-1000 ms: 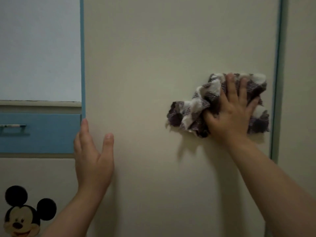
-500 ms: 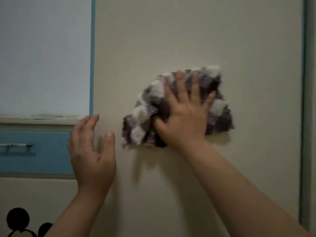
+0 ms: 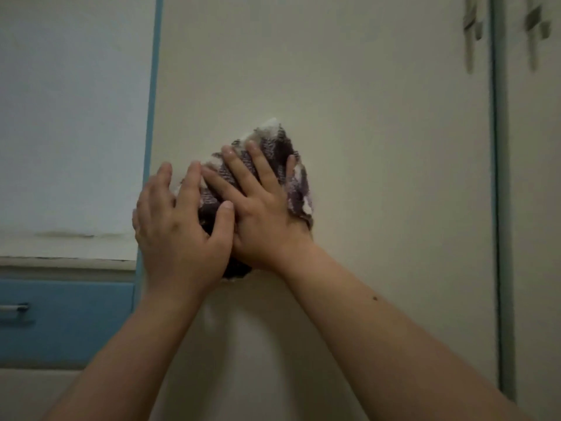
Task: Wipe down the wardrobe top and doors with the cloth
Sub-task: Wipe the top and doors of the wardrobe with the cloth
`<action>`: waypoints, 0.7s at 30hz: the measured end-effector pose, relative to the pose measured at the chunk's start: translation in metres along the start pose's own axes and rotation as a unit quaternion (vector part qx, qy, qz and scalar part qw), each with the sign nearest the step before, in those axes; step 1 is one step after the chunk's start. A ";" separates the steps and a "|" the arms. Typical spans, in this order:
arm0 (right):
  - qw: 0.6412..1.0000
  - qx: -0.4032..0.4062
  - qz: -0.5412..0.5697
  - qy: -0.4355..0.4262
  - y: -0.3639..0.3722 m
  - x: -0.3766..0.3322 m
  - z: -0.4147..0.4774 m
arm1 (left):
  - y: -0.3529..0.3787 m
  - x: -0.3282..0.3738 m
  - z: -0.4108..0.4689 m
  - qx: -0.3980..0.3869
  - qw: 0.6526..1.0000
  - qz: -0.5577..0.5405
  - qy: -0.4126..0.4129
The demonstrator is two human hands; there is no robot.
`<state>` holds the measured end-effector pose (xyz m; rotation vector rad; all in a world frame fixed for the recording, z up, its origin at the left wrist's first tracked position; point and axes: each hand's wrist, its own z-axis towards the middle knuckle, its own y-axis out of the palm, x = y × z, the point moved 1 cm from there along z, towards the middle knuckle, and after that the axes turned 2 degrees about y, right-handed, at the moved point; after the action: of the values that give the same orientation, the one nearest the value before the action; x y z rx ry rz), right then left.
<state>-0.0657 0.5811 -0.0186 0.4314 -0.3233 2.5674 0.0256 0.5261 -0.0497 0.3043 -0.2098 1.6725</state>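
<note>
A cream wardrobe door [image 3: 364,147] fills the view. A purple-and-white checked cloth [image 3: 273,141] is bunched against it near its left edge. My right hand [image 3: 261,205] lies flat on the cloth with fingers spread, pressing it to the door. My left hand [image 3: 179,226] rests over the cloth's left part, its thumb overlapping my right hand. Most of the cloth is hidden under both hands.
A blue vertical trim [image 3: 150,117] borders the door on the left, with a pale panel [image 3: 69,117] beyond it. Below sits a blue drawer [image 3: 66,323] with a metal handle [image 3: 12,308]. Two door handles [image 3: 470,31] hang at top right by a dark gap [image 3: 498,208].
My right hand slid the cloth leftward across the door. My left hand moved off the door's edge onto the cloth. The view tilted upward, so the cartoon sticker is gone.
</note>
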 end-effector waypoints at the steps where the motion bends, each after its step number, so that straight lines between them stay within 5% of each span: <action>1: 0.999 0.020 -0.025 0.020 -0.004 0.016 0.003 | 0.003 0.004 0.002 -0.008 1.000 -0.001 0.008; 10: 0.954 -0.010 -0.102 0.282 -0.078 0.154 -0.024 | 0.017 0.035 0.009 -0.067 0.997 0.000 0.032; 15: 0.920 0.002 -0.077 0.383 -0.089 0.173 -0.037 | 0.012 0.041 0.011 -0.067 0.997 -0.011 0.025; 21: 0.929 -0.043 -0.077 0.359 -0.071 0.128 0.011 | -0.005 0.034 0.022 -0.058 0.998 -0.017 0.023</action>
<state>-0.1303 0.6946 0.0484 -0.4987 -0.1208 2.3477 0.0281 0.5522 -0.0180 0.1806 -0.2641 1.6245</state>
